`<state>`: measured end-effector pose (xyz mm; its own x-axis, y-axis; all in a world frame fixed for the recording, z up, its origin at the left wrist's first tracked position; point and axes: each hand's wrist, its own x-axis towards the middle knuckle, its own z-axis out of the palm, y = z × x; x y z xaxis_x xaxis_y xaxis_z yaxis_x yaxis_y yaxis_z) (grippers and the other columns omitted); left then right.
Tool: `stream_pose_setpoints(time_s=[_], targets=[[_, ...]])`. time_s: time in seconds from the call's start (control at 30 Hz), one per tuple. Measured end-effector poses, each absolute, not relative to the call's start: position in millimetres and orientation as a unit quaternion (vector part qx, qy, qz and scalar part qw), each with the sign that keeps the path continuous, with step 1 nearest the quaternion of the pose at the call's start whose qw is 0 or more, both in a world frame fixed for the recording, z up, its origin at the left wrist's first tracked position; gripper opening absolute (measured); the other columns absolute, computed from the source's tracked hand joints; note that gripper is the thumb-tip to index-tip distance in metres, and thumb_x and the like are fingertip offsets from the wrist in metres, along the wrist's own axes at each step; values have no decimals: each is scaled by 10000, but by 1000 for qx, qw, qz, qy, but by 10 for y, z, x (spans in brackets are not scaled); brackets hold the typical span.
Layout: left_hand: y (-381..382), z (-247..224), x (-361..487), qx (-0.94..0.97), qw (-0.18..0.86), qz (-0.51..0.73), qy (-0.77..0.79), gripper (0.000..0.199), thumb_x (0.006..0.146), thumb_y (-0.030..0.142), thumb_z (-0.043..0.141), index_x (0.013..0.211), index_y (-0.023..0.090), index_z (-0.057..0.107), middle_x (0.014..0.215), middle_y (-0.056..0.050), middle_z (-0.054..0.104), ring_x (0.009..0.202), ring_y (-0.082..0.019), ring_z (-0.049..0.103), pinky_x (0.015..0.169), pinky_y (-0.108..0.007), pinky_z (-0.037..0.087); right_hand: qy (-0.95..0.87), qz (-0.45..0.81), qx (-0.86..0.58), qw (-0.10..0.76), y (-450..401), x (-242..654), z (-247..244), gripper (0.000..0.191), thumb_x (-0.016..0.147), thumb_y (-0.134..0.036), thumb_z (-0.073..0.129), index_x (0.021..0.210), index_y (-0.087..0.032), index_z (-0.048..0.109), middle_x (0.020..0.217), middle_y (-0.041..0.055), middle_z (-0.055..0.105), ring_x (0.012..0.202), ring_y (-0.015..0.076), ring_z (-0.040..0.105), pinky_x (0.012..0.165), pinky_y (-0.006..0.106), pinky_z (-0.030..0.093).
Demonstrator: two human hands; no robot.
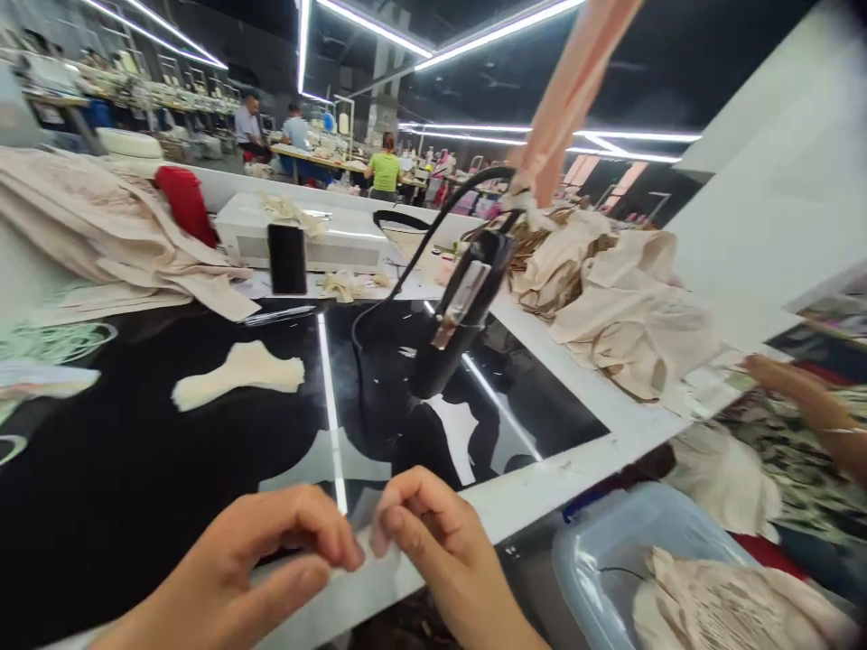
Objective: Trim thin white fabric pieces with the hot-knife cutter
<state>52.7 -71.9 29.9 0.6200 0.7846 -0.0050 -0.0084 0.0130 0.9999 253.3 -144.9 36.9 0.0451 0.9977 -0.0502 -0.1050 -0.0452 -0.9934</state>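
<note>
My left hand (271, 551) and my right hand (440, 551) meet low in the middle, above the table's front edge. Fingers curled, both pinch at a small, thin translucent sheet (369, 515) between the fingertips; blur hides its exact outline. Just beyond them a grey shaped piece (304, 465) lies on the black tabletop (135, 487). A white cut piece (461, 433) lies beside the foot of a black upright device (467, 298) with a cable. Farther left is a cream stack of cut fabric pieces (237, 375).
Beige fabric is heaped at the left (101, 226) and right (629, 307). A phone (287, 259) leans on a white box (230, 230) at the back. Metal tweezers (279, 315) lie before it. A plastic tub (575, 551) stands lower right, near another person's arm (806, 397).
</note>
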Motion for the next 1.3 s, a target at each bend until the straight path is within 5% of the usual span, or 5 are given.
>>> stream_pose_setpoints(time_s=[0.2,0.43,0.57,0.9,1.3], targets=[[-631,397,668,540,737,259,313,334,901,512,762,982,202,666,985,-45,707,804,-188,739,620,-254,592,-480,496,-554,466,-1431,2573,405,416,946,-633,639,832,-234,670,697,-10,631,687,156,556,680,275,436],[-650,312,702,504,774,206,322,336,876,465,788,896,168,632,760,6,690,585,-109,669,582,-212,541,-488,503,-556,447,-1311,2530,302,427,945,-641,633,869,-221,656,686,-23,602,614,132,549,601,261,421],[-630,290,697,515,749,211,360,348,875,478,773,823,177,607,677,28,647,500,-91,588,502,-194,476,-480,479,-553,484,-1289,2541,185,460,939,-658,632,1108,-231,616,748,-27,601,636,136,523,595,262,437],[-504,284,682,541,694,255,400,359,855,514,758,902,190,613,744,30,611,520,-93,539,444,-191,472,-665,246,-560,428,-1175,2675,110,198,1040,-333,555,964,-260,723,850,16,694,728,150,622,722,243,533],[-416,285,628,776,333,237,481,126,990,313,584,891,240,608,749,54,631,626,-126,526,610,-261,370,-744,107,-550,365,-977,2737,19,220,1091,-284,485,1157,-265,694,960,34,737,811,162,738,723,270,578]])
